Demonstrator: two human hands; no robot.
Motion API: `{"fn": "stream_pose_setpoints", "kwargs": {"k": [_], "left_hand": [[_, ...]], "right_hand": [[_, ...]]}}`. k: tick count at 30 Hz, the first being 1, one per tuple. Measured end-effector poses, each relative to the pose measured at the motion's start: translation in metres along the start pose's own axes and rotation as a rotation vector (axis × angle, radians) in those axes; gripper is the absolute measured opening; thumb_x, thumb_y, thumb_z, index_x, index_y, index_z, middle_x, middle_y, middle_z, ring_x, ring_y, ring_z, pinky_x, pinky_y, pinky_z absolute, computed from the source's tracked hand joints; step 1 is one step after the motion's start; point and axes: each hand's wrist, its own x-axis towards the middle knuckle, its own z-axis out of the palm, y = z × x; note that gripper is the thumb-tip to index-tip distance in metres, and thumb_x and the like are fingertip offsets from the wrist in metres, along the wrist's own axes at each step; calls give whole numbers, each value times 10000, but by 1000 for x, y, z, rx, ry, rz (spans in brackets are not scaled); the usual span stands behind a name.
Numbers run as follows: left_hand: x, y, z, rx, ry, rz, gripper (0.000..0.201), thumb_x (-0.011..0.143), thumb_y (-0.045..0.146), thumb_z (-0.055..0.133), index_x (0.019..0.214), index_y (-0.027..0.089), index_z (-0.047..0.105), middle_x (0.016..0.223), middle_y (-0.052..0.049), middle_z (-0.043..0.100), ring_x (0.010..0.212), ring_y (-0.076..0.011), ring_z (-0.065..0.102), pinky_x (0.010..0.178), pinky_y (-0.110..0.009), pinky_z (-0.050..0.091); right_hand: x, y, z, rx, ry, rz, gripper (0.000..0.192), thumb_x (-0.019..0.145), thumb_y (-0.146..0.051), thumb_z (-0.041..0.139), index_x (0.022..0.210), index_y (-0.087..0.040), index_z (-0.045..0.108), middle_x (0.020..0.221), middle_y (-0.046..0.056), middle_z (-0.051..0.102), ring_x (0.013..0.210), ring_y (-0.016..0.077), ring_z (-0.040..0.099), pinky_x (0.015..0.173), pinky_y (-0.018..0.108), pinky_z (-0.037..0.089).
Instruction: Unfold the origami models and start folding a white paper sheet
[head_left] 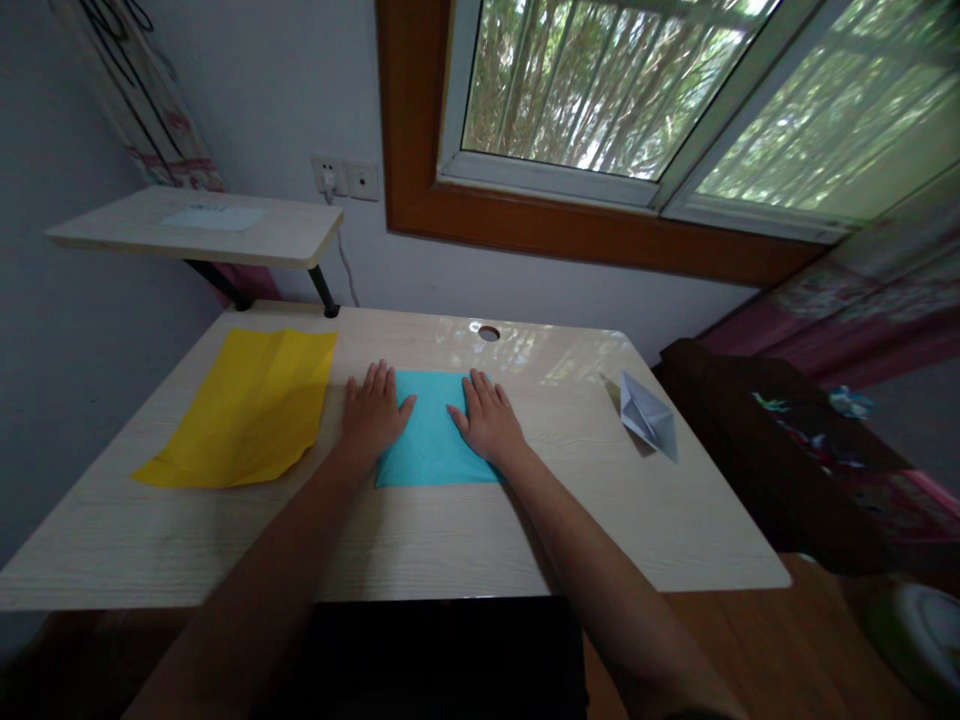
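Pale wood-grain laminate on the table [420, 540], smooth and glossy enough near the far edge to mirror the window light. Thin matt paper under both bare hands, a flat turquoise sheet [433, 440]; beside it a yellow paper sheet [247, 405], matt too and lightly creased, and further right a folded pale grey paper shape [649, 415] with crisp edges. Same light wood finish on the small shelf [285, 235], over dark metal legs [324, 292]; varnished brown wood around the window frame [525, 225].

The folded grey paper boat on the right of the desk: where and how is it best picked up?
Probably by the raised centre ridge of the paper boat, pinched from above with the right hand, the nearer one. It stands free on the desk, and its thin, angled sides could crumple under a sideways squeeze.
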Motion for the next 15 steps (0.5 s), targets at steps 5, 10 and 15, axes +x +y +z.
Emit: {"fn": "stream_pose_setpoints", "kwargs": {"k": [5,10,15], "left_hand": [[1,-10,2,8,23,-52,679,1002,496,320,1511,52,380,1609,-229,302,1518,-350,240,1214,-583,178],[2,-16,3,-21,64,-123,680,985,429,360,1529,21,329,1587,-246,338,1505,-352,274,1214,-569,207],[3,-13,-9,-55,124,-41,597,985,330,364,1524,73,364,1609,-199,322,1523,-333,235,1211,-593,213]], "right_hand": [[-4,2,1,-14,-8,18,711,1035,-557,304,1552,-69,332,1645,195,223,1534,304,217,1238,502,159],[-7,3,1,-21,6,30,712,1036,-554,300,1549,-61,334,1644,204,224,1534,306,214,1238,503,157],[-7,2,0,-27,-4,41,723,1032,-563,309,1551,-60,331,1644,206,223,1537,309,202,1236,497,164]]}}
